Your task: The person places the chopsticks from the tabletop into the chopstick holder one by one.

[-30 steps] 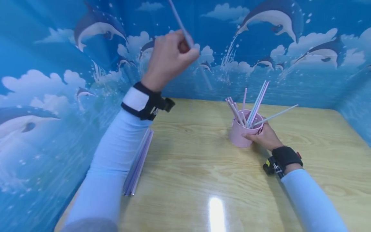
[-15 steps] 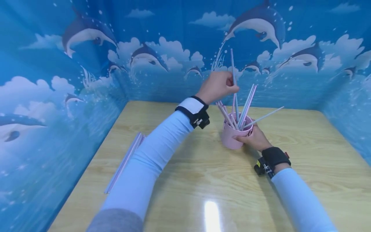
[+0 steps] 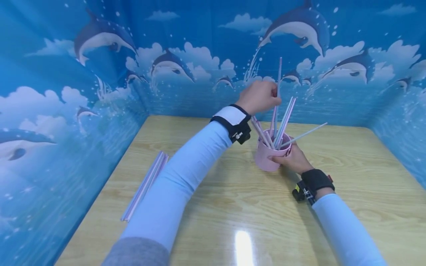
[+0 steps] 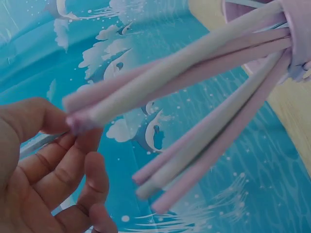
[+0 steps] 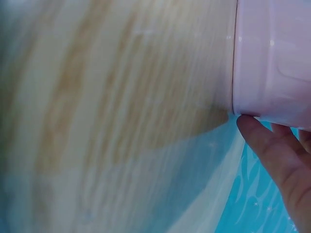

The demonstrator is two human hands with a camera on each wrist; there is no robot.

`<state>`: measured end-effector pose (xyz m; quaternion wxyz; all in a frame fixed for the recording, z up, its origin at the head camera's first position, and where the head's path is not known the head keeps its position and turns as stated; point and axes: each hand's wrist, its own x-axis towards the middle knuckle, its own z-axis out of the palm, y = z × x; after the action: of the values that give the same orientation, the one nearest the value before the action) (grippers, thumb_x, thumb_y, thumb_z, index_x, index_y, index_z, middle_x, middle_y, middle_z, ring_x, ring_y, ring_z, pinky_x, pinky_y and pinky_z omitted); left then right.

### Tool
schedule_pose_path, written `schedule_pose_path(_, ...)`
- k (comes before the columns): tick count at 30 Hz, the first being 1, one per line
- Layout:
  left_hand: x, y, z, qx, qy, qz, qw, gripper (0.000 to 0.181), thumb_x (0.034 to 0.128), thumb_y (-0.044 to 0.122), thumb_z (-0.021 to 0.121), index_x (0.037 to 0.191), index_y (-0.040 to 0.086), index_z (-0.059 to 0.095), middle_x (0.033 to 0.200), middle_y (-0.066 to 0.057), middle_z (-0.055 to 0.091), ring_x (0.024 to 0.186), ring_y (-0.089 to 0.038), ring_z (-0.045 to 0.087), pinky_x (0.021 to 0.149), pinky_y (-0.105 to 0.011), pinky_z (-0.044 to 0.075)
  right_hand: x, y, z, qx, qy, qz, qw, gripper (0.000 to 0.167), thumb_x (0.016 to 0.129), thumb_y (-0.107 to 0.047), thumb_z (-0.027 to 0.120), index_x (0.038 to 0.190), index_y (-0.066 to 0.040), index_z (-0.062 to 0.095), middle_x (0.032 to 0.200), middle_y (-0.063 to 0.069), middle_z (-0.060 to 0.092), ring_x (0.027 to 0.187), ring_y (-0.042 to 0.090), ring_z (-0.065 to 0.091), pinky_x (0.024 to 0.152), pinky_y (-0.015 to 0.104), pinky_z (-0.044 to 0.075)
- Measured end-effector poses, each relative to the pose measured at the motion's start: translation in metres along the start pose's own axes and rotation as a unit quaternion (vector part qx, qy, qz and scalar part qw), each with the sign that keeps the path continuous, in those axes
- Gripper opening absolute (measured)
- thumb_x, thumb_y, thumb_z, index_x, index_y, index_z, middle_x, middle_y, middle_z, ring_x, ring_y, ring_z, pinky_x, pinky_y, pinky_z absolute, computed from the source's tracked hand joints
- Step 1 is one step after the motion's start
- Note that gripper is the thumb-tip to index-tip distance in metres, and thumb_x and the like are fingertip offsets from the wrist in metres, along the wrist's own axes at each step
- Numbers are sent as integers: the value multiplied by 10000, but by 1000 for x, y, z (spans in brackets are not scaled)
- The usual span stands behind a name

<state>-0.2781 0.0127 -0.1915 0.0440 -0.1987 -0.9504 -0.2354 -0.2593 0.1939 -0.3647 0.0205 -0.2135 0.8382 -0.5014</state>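
Nearest, two pale blue sleeves (image 3: 176, 188) reach in over the wood-grained surface (image 3: 213, 221), where a streak of light glares between them. A loose bundle (image 3: 144, 188) of pink, purple and whitish straws lies on the left part of the surface, just beside the left sleeve. Each wrist wears a black band (image 3: 317, 179) with a small camera. Farther on, the right hand (image 3: 294, 160) grips the pink cup (image 3: 264, 159) from its right side, thumb across the near wall; the cup stands on the surface, right of the middle. Pink and pale straws (image 3: 261, 131) fan out of it, some tipping left, some rising steeply, and one pale straw (image 3: 307, 133) slanting low to the right. Above the cup's left side, the left hand (image 3: 257, 96) pinches a bluish straw (image 3: 280, 72), nearly upright; its lower end seems to be among the others. Behind hangs a blue backdrop (image 3: 196, 101) printed with dolphins and clouds.
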Motion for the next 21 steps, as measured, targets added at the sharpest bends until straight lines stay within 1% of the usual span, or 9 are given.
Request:
schedule_pose_path(4, 5, 3, -3, -78, -60, -137, 9999, 226, 820, 304, 491, 643, 166, 469, 541, 36, 345, 472, -92, 327, 441, -214, 237, 0, 1, 0, 101, 32, -162, 9998, 768, 652, -87, 700, 1296, -120, 283, 1243, 113, 422, 1115, 202, 398, 880, 126, 293)
schedule_pose_path(6, 7, 4, -2, -66, -165, -175, 9997, 279, 824, 299, 490, 594, 153, 427, 517, 34, 294, 448, -91, 290, 434, -213, 219, 0, 2, 1, 178, 27, -206, 9996, 767, 650, -74, 699, 1296, -117, 286, 1240, 111, 423, 1114, 194, 401, 856, 87, 290)
schedule_pose_path(8, 9, 4, -1, -112, -315, -207, 9992, 311, 825, 291, 493, 565, 146, 404, 507, 33, 270, 436, -90, 270, 434, -211, 217, 1, 2, 1, 223, 7, -228, 9995, 769, 651, -71, 698, 1297, -114, 285, 1241, 112, 422, 1109, 155, 408, 854, 85, 291)
schedule_pose_path(11, 10, 4, 1, -209, -504, -299, 9981, 298, 820, 293, 502, 573, 148, 423, 512, 34, 281, 444, -91, 281, 444, -210, 233, 0, 3, 2, 221, -11, -211, 9995, 766, 652, -77, 699, 1296, -121, 286, 1238, 94, 426, 1086, 72, 417, 874, 117, 300)
schedule_pose_path(14, 9, 3, 4, -274, -558, -425, 9972, 243, 805, 318, 518, 626, 159, 476, 532, 35, 320, 468, -96, 316, 456, -215, 252, 0, 2, 2, 119, 5, -182, 9998, 765, 654, -93, 701, 1295, -132, 286, 1235, 75, 429, 1069, 31, 416, 920, 217, 306)
schedule_pose_path(15, 9, 3, 5, -277, -560, -449, 9970, 226, 801, 327, 521, 648, 164, 493, 540, 35, 337, 477, -99, 326, 462, -217, 261, 0, 2, 1, 111, 10, -159, 9998, 764, 654, -97, 702, 1294, -137, 288, 1232, 68, 430, 1074, 44, 416, 934, 261, 304)
schedule_pose_path(18, 8, 3, 6, -207, -551, -384, 9975, 190, 797, 337, 523, 693, 178, 525, 573, 46, 399, 513, -96, 375, 489, -214, 302, 0, 2, 1, 48, 29, -116, 9999, 769, 653, -109, 704, 1296, -128, 283, 1235, 79, 427, 1101, 125, 411, 952, 383, 283)
schedule_pose_path(21, 7, 4, 7, -116, -556, -274, 9980, 203, 803, 343, 513, 673, 187, 512, 574, 54, 410, 524, -92, 390, 507, -212, 321, 0, 1, 1, 59, 24, -109, 9999, 771, 653, -104, 703, 1296, -102, 276, 1241, 111, 419, 1119, 212, 397, 955, 418, 270)
